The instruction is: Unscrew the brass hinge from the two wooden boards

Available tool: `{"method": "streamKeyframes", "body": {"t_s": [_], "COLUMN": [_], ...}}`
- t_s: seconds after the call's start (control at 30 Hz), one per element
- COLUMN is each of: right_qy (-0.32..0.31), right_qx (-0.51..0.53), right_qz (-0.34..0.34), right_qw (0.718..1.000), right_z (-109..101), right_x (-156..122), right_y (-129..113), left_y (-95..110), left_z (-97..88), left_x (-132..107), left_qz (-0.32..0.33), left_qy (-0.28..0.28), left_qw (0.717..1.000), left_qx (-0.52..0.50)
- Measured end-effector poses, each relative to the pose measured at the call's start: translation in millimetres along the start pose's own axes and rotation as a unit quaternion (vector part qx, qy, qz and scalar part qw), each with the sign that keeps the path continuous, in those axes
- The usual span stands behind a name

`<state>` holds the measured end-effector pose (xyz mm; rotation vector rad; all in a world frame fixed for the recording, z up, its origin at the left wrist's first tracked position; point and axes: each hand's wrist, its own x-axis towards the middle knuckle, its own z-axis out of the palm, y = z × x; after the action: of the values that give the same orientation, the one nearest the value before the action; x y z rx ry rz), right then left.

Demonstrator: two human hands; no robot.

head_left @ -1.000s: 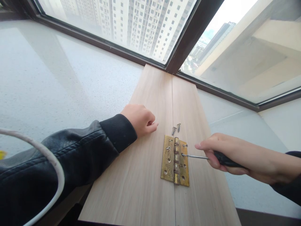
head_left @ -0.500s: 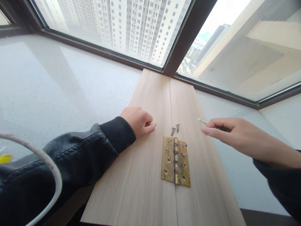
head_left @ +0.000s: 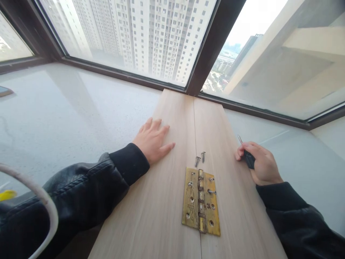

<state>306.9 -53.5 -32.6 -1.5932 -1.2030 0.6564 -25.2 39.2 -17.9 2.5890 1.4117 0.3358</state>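
Note:
A brass hinge (head_left: 201, 201) lies open across the seam of two light wooden boards (head_left: 167, 201). Some of its holes carry screws, and one screw on the right leaf stands half out. Two loose screws (head_left: 200, 158) lie just beyond the hinge's top edge. My left hand (head_left: 152, 139) rests flat on the left board with its fingers spread, left of the loose screws. My right hand (head_left: 258, 162) is closed round a black-handled screwdriver (head_left: 246, 154) at the right board's edge, the metal shaft pointing away from me.
The boards lie on a pale speckled window sill (head_left: 67, 108) and butt against a dark window frame (head_left: 207, 46). A white cable (head_left: 40, 201) curves at the lower left, beside a small yellow object (head_left: 7, 195).
My right hand pulled the screwdriver off the hinge's screw, swung it up and came down at the right board's edge. My left hand opened from a loose fist to lie flat.

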Motion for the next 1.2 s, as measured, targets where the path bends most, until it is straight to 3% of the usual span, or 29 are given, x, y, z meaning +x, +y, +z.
{"method": "streamKeyframes", "body": {"t_s": [0.3,0.53,0.93,1.07,1.2], "right_qy": [-0.047,-0.044,-0.068,-0.097,-0.209], "right_qx": [0.034,0.020,-0.104,-0.195,-0.234], "right_qz": [0.032,0.047,0.009,-0.029,-0.057], "right_qw": [0.998,0.998,0.992,0.976,0.948], "right_z": [-1,6,9,13,27], "right_x": [1,1,7,8,4], "right_y": [1,-1,-5,-31,-69], "left_y": [-2,-5,-1,-3,-3], "left_z": [2.8,4.5,7.3,7.1,3.5], "left_x": [-3,-2,5,5,6], "left_qz": [-0.004,0.007,-0.012,-0.010,-0.003], "left_qy": [-0.004,0.010,0.012,0.009,0.039], "left_qw": [1.000,1.000,0.999,0.999,0.999], "left_qx": [0.006,0.015,0.032,0.035,0.027]}}
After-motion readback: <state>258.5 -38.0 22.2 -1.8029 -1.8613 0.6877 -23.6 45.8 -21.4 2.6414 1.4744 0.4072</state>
